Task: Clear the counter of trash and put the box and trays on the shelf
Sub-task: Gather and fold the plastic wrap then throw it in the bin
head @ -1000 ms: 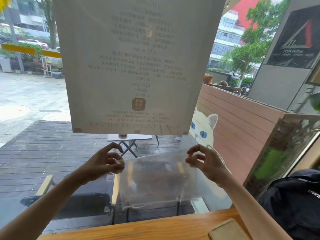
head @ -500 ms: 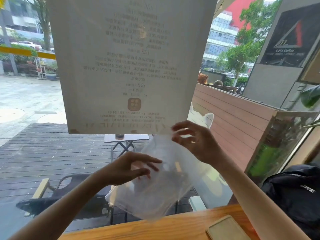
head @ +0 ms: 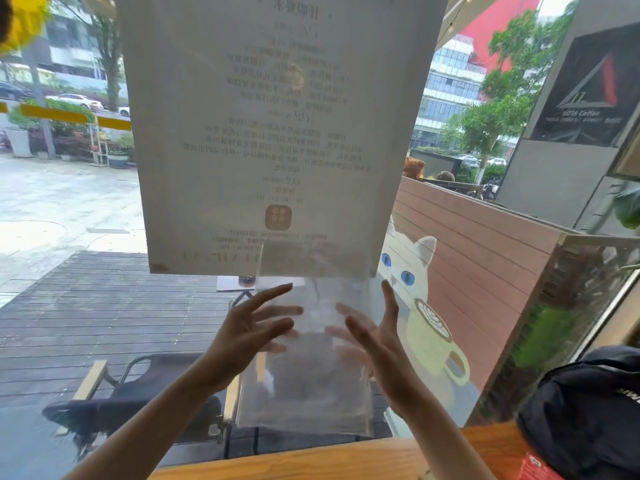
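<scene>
— Plastic bag (head: 304, 386): clear, held up in front of the window, above the back edge of the wooden counter (head: 311, 460). See how it hangs?

— Upright, I'd say. Long side runs up and down, top edge up by the bottom of the paper notice (head: 277, 133) stuck on the glass, bottom edge just over the counter.

— And the hands?

— Both raised, one on each side of it. The left hand (head: 249, 334) has its fingers (head: 273, 294) spread wide and stretched toward the bag, tips against the film or just at it; I cannot tell which.

— The right one?

— The right hand (head: 377, 344) is also splayed, palm turned inward. Its thumb stands up in front of the bag and several fingers show blurred through the plastic, so they lie behind it. Nothing is pinched tight that I can see; the fingers are apart, not closed.

— What else is around?

— A cat sticker (head: 412, 271) on the glass right of the bag, and a dark backpack (head: 588, 410) at the counter's right end.
</scene>
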